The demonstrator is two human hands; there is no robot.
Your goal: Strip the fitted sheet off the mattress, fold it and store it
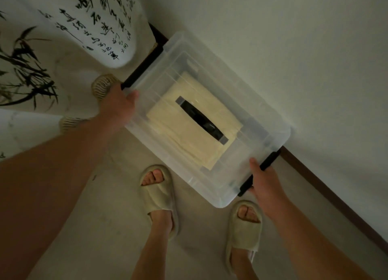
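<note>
Gripping the short ends of the clear lidded storage bin point(241, 103) by its black latches point(267, 163), left hand point(119, 103) and right hand point(264, 183) have it, folded cream sheet point(189, 136) flat inside, so probably light but slick, best held under the rim.
</note>
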